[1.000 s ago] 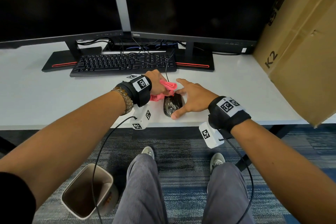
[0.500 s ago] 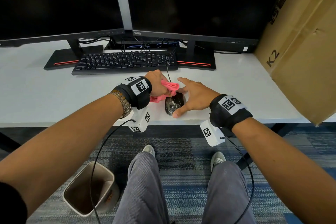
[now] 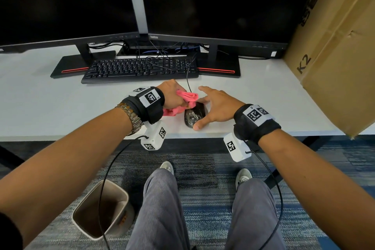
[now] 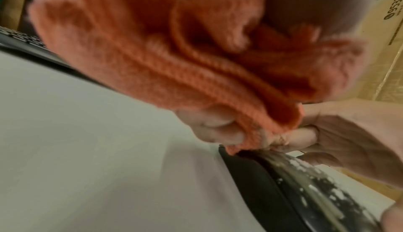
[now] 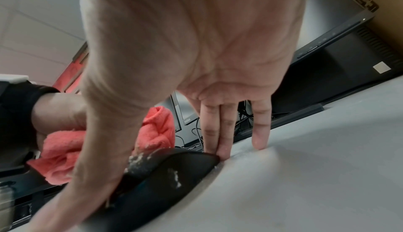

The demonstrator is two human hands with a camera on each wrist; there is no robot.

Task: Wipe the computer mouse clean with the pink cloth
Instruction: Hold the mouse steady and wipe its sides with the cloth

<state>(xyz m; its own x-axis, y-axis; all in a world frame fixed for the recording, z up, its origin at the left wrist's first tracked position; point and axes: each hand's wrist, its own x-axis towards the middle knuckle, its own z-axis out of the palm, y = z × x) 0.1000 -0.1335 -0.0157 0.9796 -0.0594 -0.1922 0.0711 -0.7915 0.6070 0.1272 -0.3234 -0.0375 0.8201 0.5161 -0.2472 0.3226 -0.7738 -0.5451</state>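
White desk (image 3: pixel 60 107): near its front edge, spread right hand (image 3: pixel 216 107) steadies smeared mouse (image 3: pixel 194 116); left hand (image 3: pixel 172 95) clutches pink cloth (image 3: pixel 187 96). Hard wiping might push the mouse off.

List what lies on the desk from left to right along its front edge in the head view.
Left hand gripping the pink cloth → black computer mouse, smeared with white residue → right hand bracing the mouse with straight fingers → cardboard box at the far right of the desk.

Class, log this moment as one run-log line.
left hand: grips pink cloth at mouse front | right hand: steadies mouse | white residue remains
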